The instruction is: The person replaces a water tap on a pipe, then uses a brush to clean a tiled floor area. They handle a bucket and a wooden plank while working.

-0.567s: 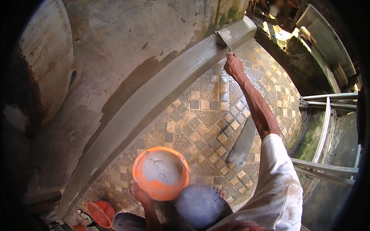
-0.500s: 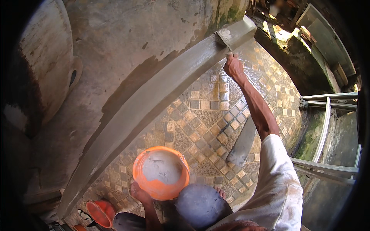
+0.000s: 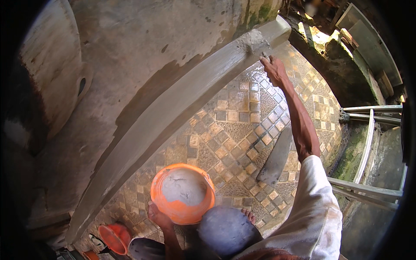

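Note:
My right hand (image 3: 274, 70) is stretched out to the far end of a curved grey cement ledge (image 3: 173, 104), closed around a trowel's handle. Its blade is hard to make out now. A rough lump of wet mortar (image 3: 255, 41) lies on top of the ledge, just left of the hand. Close to my body, my left hand (image 3: 159, 216) grips the lower left side of an orange bucket (image 3: 200, 213). Grey mortar (image 3: 184, 187) fills part of the bucket. My bent knee (image 3: 227, 231) is right beside it.
Patterned tile floor (image 3: 234, 151) stretches along the ledge, shiny and wet near the far end. A flat grey board (image 3: 277, 158) lies on it. At lower left stands a smaller red bucket (image 3: 115, 238). Pale metal bars (image 3: 366, 145) are on the right, and a stained wall (image 3: 143, 39) rises behind the ledge.
My right hand has shifted slightly right along the ledge's far end, and the trowel blade has left the ledge top, leaving the mortar lump showing. My left hand stays on the bucket.

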Action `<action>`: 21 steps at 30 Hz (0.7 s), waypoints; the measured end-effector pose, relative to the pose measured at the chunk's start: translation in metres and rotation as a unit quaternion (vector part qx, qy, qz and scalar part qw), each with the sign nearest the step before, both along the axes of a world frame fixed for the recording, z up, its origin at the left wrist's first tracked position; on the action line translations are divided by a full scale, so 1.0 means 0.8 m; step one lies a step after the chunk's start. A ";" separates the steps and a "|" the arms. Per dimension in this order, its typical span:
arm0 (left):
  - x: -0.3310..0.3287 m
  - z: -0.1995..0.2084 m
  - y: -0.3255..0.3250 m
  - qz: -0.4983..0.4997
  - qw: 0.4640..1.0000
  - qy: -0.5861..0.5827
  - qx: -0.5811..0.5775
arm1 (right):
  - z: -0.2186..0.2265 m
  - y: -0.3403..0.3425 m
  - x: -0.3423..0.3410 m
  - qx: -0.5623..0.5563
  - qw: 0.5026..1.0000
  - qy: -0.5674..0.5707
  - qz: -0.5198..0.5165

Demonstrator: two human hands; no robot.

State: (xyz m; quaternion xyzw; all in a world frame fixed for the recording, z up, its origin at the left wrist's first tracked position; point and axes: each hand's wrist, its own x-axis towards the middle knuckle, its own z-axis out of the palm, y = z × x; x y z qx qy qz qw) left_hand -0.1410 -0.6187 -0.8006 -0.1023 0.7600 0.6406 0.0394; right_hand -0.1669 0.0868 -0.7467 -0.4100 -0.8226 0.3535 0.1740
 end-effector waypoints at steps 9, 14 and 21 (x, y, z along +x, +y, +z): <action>-0.001 0.019 0.028 0.014 0.998 0.023 0.049 | 0.015 0.068 -0.002 0.181 0.955 -0.155 0.179; 0.000 0.016 0.021 0.005 0.999 0.024 -0.021 | 0.024 0.114 -0.006 0.224 0.941 -0.187 0.170; 0.000 0.019 0.024 0.002 1.000 0.014 0.008 | 0.027 0.153 -0.004 0.254 0.927 -0.222 0.163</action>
